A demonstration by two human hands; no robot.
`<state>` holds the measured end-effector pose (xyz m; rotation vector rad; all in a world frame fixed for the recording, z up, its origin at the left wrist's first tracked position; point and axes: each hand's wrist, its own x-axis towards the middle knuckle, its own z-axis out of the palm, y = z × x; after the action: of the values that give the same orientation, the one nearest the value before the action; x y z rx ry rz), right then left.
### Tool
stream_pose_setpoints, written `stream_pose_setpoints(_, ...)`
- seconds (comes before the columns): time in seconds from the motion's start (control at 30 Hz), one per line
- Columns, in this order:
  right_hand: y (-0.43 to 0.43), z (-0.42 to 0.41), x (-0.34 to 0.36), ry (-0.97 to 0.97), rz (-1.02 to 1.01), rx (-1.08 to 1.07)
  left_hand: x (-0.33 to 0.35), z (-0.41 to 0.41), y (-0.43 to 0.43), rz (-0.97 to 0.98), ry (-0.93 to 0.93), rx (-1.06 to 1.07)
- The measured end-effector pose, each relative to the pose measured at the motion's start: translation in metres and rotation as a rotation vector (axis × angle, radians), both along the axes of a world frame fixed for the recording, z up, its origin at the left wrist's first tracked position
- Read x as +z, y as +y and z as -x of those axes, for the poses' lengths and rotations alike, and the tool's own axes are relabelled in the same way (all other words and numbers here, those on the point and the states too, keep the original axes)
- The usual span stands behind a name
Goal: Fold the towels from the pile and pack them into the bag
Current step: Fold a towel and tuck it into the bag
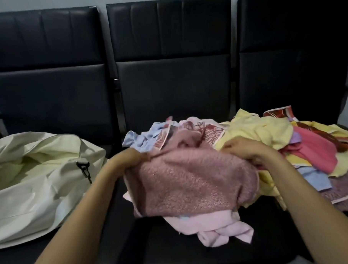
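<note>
We held the dusty pink towel (191, 181) by its top edge, over the middle of the bench (174, 257), just in front of the pile (269, 131). Our left grip (134, 157) and right grip (243, 150) each pinched the towel. We thought it best to shake it flat, then match corners. The bag (41, 177) lay to our left.

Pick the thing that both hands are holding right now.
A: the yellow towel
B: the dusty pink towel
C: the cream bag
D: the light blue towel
B: the left hand and the right hand each grip the upper edge of the dusty pink towel at the front of the pile, while the cream bag lies apart on the seat to the left.
</note>
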<state>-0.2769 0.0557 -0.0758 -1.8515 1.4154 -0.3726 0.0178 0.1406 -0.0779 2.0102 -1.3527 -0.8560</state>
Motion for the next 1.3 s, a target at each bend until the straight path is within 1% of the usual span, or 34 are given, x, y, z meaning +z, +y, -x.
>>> stream_pose_setpoints(0.03,0.004,0.003,-0.002,0.153,-0.059,0.093,-0.008,-0.009,0.004,-0.152,-0.2,-0.048)
stream_pose_setpoints(0.07,0.008,0.003,-0.004,0.233,-0.073,0.149,-0.012,-0.012,0.01,-0.221,-0.373,-0.082)
stream_pose_setpoints(0.1,0.011,0.002,-0.006,0.27,-0.057,0.167,-0.02,-0.016,0.01,-0.222,-0.444,-0.093)
stream_pose_setpoints(0.13,0.013,0.0,-0.006,0.298,-0.019,0.153,-0.024,-0.016,0.011,-0.165,-0.481,-0.058)
stream_pose_setpoints(0.2,0.015,-0.003,0.0,0.342,0.1,0.101,-0.021,-0.009,0.014,0.008,-0.487,-0.002)
stream_pose_setpoints(0.23,0.015,-0.003,0.005,0.334,0.164,0.081,-0.018,-0.007,0.013,0.063,-0.5,-0.003)
stream_pose_setpoints(0.27,0.013,-0.002,0.01,0.283,0.218,0.059,-0.013,-0.004,0.011,0.098,-0.518,-0.01)
stream_pose_setpoints(0.3,0.011,-0.001,0.016,0.186,0.257,0.031,-0.005,-0.002,0.009,0.138,-0.449,-0.005)
stream_pose_setpoints(0.33,0.007,0.001,0.023,0.072,0.287,0.002,0.004,0.001,0.008,0.19,-0.307,-0.008)
stream_pose_setpoints(0.4,-0.003,0.001,0.036,-0.085,0.347,-0.064,0.02,0.003,-0.001,0.313,0.076,0.001)
stream_pose_setpoints(0.43,-0.011,0.0,0.042,-0.112,0.385,-0.105,0.028,0.005,-0.008,0.365,0.2,0.027)
stream_pose_setpoints(0.47,-0.021,-0.002,0.046,-0.128,0.418,-0.147,0.033,0.006,-0.017,0.405,0.257,0.053)
stream_pose_setpoints(0.5,-0.032,-0.005,0.047,-0.142,0.438,-0.191,0.036,0.008,-0.029,0.441,0.273,0.087)
stream_pose_setpoints(0.57,-0.055,-0.011,0.043,-0.17,0.433,-0.273,0.031,0.013,-0.055,0.456,0.29,0.155)
stream_pose_setpoints(0.63,-0.077,-0.017,0.032,-0.164,0.411,-0.301,0.023,0.022,-0.075,0.441,0.279,0.083)
stream_pose_setpoints(0.7,-0.094,-0.023,0.017,-0.119,0.383,-0.267,0.009,0.028,-0.091,0.4,0.149,-0.063)
stream_pose_setpoints(0.73,-0.1,-0.025,0.01,-0.094,0.363,-0.241,0.001,0.029,-0.098,0.356,0.006,-0.129)
stream_pose_setpoints(0.77,-0.106,-0.027,0.002,-0.07,0.34,-0.217,-0.004,0.028,-0.102,0.306,-0.21,-0.166)
stream_pose_setpoints(0.83,-0.115,-0.03,-0.011,0.006,0.293,-0.188,-0.014,0.014,-0.111,0.209,-0.682,-0.128)
stream_pose_setpoints(0.87,-0.118,-0.031,-0.015,0.057,0.272,-0.181,-0.018,0.003,-0.115,0.152,-0.836,-0.076)
stream_pose_setpoints(0.9,-0.12,-0.031,-0.017,0.102,0.249,-0.171,-0.022,-0.008,-0.118,0.091,-0.926,-0.03)
stream_pose_setpoints(0.97,-0.125,-0.03,-0.019,0.158,0.179,-0.134,-0.03,-0.025,-0.119,0.007,-0.993,0.002)
stream_pose_setpoints(1.0,-0.126,-0.03,-0.018,0.165,0.146,-0.12,-0.034,-0.03,-0.119,0.026,-1.015,-0.025)
stream_pose_setpoints(1.03,-0.127,-0.029,-0.017,0.158,0.127,-0.116,-0.036,-0.031,-0.117,0.096,-1.034,-0.063)
stream_pose_setpoints(1.07,-0.129,-0.028,-0.016,0.149,0.12,-0.124,-0.04,-0.032,-0.117,0.208,-1.026,-0.104)
stream_pose_setpoints(1.1,-0.129,-0.028,-0.016,0.145,0.122,-0.137,-0.042,-0.031,-0.117,0.32,-0.967,-0.136)
stream_pose_setpoints(1.13,-0.13,-0.027,-0.015,0.151,0.126,-0.143,-0.043,-0.029,-0.118,0.38,-0.859,-0.135)
stream_pose_setpoints(1.17,-0.13,-0.027,-0.015,0.162,0.128,-0.144,-0.041,-0.028,-0.12,0.359,-0.728,-0.099)
stream_pose_setpoints(1.2,-0.129,-0.028,-0.015,0.173,0.138,-0.142,-0.039,-0.029,-0.122,0.286,-0.605,-0.044)
stream_pose_setpoints(1.23,-0.13,-0.028,-0.017,0.181,0.163,-0.153,-0.037,-0.03,-0.123,0.203,-0.52,-0.003)
stream_pose_setpoints(1.3,-0.131,-0.027,-0.02,0.146,0.259,-0.215,-0.039,-0.037,-0.128,0.098,-0.42,0.032)
